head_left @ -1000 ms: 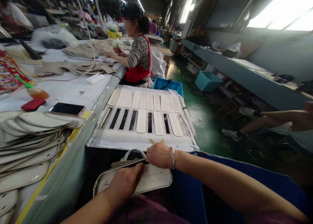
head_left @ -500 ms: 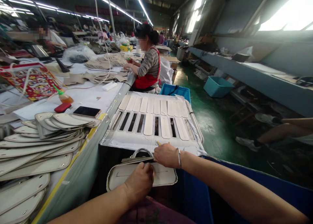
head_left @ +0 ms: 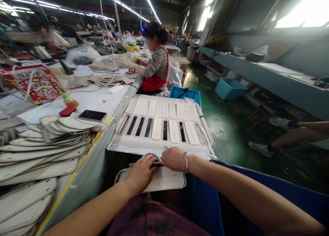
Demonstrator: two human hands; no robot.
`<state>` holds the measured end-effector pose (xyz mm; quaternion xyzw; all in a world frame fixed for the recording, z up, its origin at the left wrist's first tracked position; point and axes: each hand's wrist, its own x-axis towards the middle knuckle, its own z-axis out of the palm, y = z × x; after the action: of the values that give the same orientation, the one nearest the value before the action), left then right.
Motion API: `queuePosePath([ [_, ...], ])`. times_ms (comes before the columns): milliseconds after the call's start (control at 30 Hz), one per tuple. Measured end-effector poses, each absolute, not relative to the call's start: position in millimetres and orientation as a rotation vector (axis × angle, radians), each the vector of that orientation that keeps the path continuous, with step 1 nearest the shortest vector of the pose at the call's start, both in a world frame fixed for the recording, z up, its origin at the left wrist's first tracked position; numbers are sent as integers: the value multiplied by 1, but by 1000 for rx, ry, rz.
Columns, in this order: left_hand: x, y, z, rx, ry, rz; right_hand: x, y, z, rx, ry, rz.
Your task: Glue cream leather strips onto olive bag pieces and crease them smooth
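A cream handbag (head_left: pixel 164 181) with rounded corners and a dark marked line on its panel lies at my lap, its face tilted up. My left hand (head_left: pixel 141 174) rests over its upper edge, fingers curled by the grey loop handle (head_left: pixel 155 156), which they partly cover. Close beside it, my right hand (head_left: pixel 174 159) is closed at the bag's upper right edge. A thin yellow tool (head_left: pixel 167 147) sticks out above those fingers; most of it is hidden. Just beyond stands a white slotted rack (head_left: pixel 156 145) carrying cream strips (head_left: pixel 174 132).
Cream panels with eyelets (head_left: pixel 61 167) are piled on the left table, near a phone (head_left: pixel 93 115), a red case (head_left: pixel 67 111) and a glue bottle (head_left: pixel 70 100). A co-worker (head_left: pixel 156 64) sits ahead. Blue bin walls (head_left: pixel 208 205) stand at my right.
My left hand has moved up from the bag's front panel to its upper edge and handle. My right hand stays near the same edge, slightly lower in relation to the rack.
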<state>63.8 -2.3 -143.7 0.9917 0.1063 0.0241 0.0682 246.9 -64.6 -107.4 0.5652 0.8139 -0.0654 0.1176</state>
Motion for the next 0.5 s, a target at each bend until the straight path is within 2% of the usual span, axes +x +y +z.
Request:
queuePosePath([
  [100, 66, -2, -137, 2902, 328, -100, 248, -70, -100, 1674, 2391, -217],
  [267, 62, -2, -139, 2877, 310, -44, 238, -116, -95, 1797, 2553, -209],
  [500, 62, -2, -145, 2929, 232, 23, 217, -157, -111, 1539, 2413, -189],
])
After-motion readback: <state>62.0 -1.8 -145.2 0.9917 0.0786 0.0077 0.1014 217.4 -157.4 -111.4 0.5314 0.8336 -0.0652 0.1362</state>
